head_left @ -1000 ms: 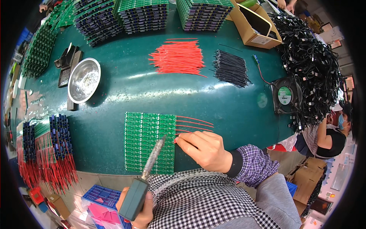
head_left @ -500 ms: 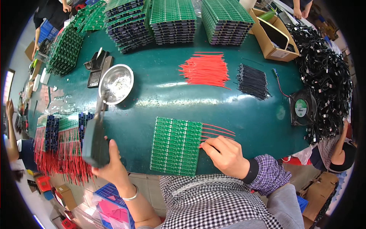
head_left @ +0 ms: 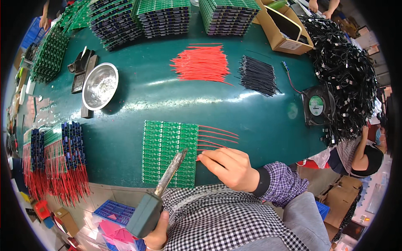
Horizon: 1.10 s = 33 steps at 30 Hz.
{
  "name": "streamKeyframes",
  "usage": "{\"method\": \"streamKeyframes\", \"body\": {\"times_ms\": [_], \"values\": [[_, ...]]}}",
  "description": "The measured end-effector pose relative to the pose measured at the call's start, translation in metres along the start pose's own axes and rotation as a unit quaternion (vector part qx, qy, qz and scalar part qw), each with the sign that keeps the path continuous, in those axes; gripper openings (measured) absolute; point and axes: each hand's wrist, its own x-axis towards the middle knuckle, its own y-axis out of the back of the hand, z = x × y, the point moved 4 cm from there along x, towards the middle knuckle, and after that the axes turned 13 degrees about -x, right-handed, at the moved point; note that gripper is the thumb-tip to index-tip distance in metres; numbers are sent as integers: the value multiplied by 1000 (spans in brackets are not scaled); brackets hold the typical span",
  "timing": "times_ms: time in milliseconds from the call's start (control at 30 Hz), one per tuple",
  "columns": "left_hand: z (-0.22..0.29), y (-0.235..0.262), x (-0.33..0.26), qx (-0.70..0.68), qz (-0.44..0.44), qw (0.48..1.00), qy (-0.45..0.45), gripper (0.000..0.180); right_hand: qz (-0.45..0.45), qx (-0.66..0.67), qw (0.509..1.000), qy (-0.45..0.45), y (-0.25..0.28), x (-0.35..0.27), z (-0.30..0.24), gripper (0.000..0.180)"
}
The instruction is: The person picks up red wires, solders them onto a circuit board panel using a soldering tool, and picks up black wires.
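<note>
A green circuit board panel point(head_left: 159, 154) lies flat at the near edge of the table. Several red wires point(head_left: 220, 137) stick out from its right side. My left hand point(head_left: 158, 234) grips the dark handle of a soldering iron point(head_left: 145, 214), whose metal shaft slants up over the panel. Its tip shows above the board's right half; whether it touches cannot be told. With fingers pinched at the panel's right edge, my right hand point(head_left: 231, 169) holds the end of a red wire, mostly hidden by the fingers.
Left of the panel lie boards with red wires point(head_left: 67, 167). Behind it are a metal bowl point(head_left: 100, 85), a red wire pile point(head_left: 201, 62) and a black wire bundle point(head_left: 258, 75). A small fan point(head_left: 318, 104) and black cables point(head_left: 347, 71) sit right; stacked boards point(head_left: 163, 19) stand at the back.
My left hand has swung the soldering iron from beside the bowl rightward and nearer, bringing its tip over the panel. My right hand stays at the board's edge. The whole view has shifted slightly.
</note>
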Motion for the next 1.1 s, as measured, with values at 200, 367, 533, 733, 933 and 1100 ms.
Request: {"method": "streamKeyframes", "body": {"times_ms": [200, 367, 533, 733, 933, 1100], "values": [[-14, 2, -14, 57, 14, 997, 59, 42, -18, -19, 1000, -5, -2, 0, -2, 29], [-2, -8, -13, 129, -32, 989, 58, 30, -19, -29, 999, -2, -2, 2, -3, 28], [14, -24, 3, 164, -124, 977, -47, 27, -5, -38, 999, -4, -4, 2, -3, 26], [17, -30, 10, 176, -148, 970, -77, 23, -7, -38, 999, -6, -5, 3, -2, 24], [16, -29, 6, 170, -130, 974, -73, 21, -1, -44, 999, -5, -5, 4, -3, 25], [12, -24, 4, 169, -136, 974, -60, 22, 0, -44, 999, -4, -5, 4, -2, 26]]}}
